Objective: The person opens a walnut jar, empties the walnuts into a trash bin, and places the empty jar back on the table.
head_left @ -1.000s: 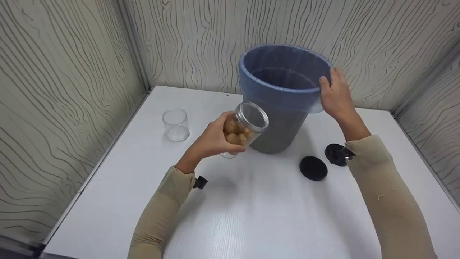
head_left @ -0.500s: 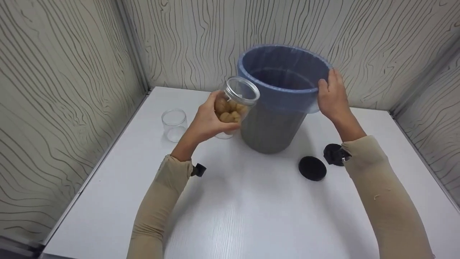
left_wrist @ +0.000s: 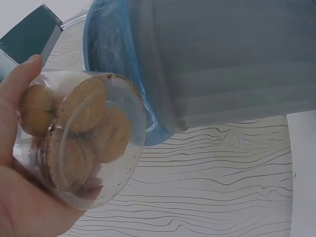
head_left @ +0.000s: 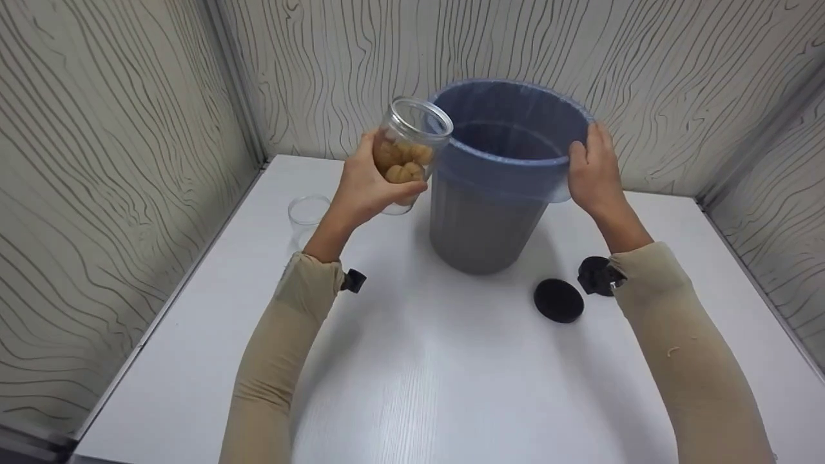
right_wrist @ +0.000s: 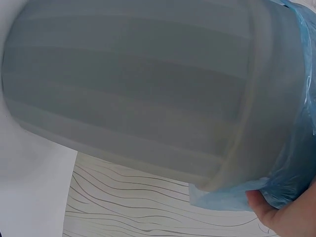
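Note:
My left hand (head_left: 364,183) grips a clear jar (head_left: 422,136), lidless and tilted with its mouth toward the trash can. Several round brown walnuts (left_wrist: 84,106), as they appear, lie inside the jar. The gray trash can (head_left: 486,225) stands upright on the table, lined with a blue bag (head_left: 496,174) folded over its rim. At the can's right side, my right hand (head_left: 596,171) holds the bag-covered rim, the thumb pressing on the blue plastic in the right wrist view. The jar is level with the rim's left side, outside the opening. The can's bottom is hidden.
An empty clear glass jar (head_left: 308,216) stands at the left, partly behind my left forearm. A black round lid (head_left: 559,300) lies right of the can, with another dark round piece (head_left: 592,264) beside my right cuff. Patterned wall panels (head_left: 335,77) enclose the white table (head_left: 451,386).
My left hand has lifted the jar up and slightly left, from in front of the can to its rim height. The right hand keeps its place on the rim.

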`<state>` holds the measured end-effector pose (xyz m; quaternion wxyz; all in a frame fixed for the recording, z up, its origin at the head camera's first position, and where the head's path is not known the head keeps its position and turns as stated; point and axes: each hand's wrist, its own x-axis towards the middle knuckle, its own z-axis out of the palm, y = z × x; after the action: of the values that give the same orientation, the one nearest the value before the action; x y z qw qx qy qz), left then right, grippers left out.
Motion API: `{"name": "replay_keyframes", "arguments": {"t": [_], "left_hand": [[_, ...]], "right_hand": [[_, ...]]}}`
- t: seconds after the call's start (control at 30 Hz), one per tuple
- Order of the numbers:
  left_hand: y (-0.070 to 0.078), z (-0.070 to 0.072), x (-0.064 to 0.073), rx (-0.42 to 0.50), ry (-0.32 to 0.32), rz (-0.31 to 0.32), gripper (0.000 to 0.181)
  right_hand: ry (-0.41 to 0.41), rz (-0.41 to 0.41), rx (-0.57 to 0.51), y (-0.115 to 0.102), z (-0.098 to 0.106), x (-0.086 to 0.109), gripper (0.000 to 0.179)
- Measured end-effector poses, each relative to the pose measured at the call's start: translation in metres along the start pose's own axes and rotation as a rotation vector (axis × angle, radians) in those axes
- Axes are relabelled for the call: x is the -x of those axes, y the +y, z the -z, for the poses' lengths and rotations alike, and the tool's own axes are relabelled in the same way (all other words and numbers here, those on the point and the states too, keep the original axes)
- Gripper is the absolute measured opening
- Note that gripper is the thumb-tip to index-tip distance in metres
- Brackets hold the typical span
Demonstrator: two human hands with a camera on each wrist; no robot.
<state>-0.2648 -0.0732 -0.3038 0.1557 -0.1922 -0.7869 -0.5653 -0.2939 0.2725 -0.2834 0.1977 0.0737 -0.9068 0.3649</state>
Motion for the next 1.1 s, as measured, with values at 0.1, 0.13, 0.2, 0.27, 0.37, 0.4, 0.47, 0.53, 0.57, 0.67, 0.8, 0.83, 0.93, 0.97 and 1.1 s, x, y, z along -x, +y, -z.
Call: {"name": "replay_keyframes", "arguments": {"t": [0.1,0.13,0.2,0.27,0.37,0.4,0.47,0.53,0.57,0.67,0.8,0.83,0.93,0.97,1.1], "left_hand": [[0.002,0.002,-0.006,-0.008,0.013,-0.002,0.098],[0.002,0.003,-0.008,-0.019,0.016,-0.001,0.098],[0.003,0.004,-0.012,-0.041,0.017,-0.001,0.098],[0.004,0.004,-0.017,-0.07,0.017,-0.006,0.099],[0.006,0.005,-0.025,-0.118,0.02,-0.016,0.099],[0.008,0.005,-0.027,-0.139,0.021,-0.019,0.099],[0.01,0.005,-0.031,-0.182,0.021,-0.013,0.1],[0.014,0.005,-0.036,-0.231,0.017,-0.003,0.1],[0.016,0.005,-0.038,-0.253,0.014,0.003,0.1],[0.019,0.005,-0.045,-0.307,0.002,0.013,0.097],[0.022,0.007,-0.052,-0.39,-0.001,-0.001,0.097],[0.024,0.007,-0.054,-0.413,0.0,-0.006,0.097],[0.028,0.007,-0.057,-0.503,-0.002,-0.021,0.098],[0.029,0.007,-0.059,-0.531,-0.006,-0.021,0.099],[0.034,0.005,-0.064,-0.633,-0.029,-0.017,0.104]], "right_hand": [[0.005,0.002,-0.002,0.0,0.0,0.001,0.062],[0.006,0.001,0.001,0.0,0.0,0.001,0.061],[0.006,-0.003,0.009,0.0,0.0,0.001,0.061],[0.004,-0.009,0.016,0.0,0.0,0.002,0.061],[0.004,-0.017,0.023,0.0,0.0,0.002,0.061],[0.006,-0.018,0.023,0.0,0.0,0.002,0.061],[0.009,-0.014,0.02,0.0,-0.001,0.002,0.061],[0.015,-0.009,0.018,0.001,-0.002,0.002,0.061],[0.018,-0.006,0.016,0.0,-0.002,0.001,0.061],[0.025,0.002,0.017,0.0,-0.002,0.001,0.062],[0.024,0.003,0.021,0.0,-0.003,0.001,0.062],[0.023,0.003,0.021,0.0,-0.003,0.001,0.062],[0.015,0.007,0.022,-0.001,-0.003,0.001,0.062],[0.014,0.008,0.022,-0.001,-0.003,0.001,0.062],[0.012,0.001,0.029,-0.002,-0.003,0.002,0.063]]}}
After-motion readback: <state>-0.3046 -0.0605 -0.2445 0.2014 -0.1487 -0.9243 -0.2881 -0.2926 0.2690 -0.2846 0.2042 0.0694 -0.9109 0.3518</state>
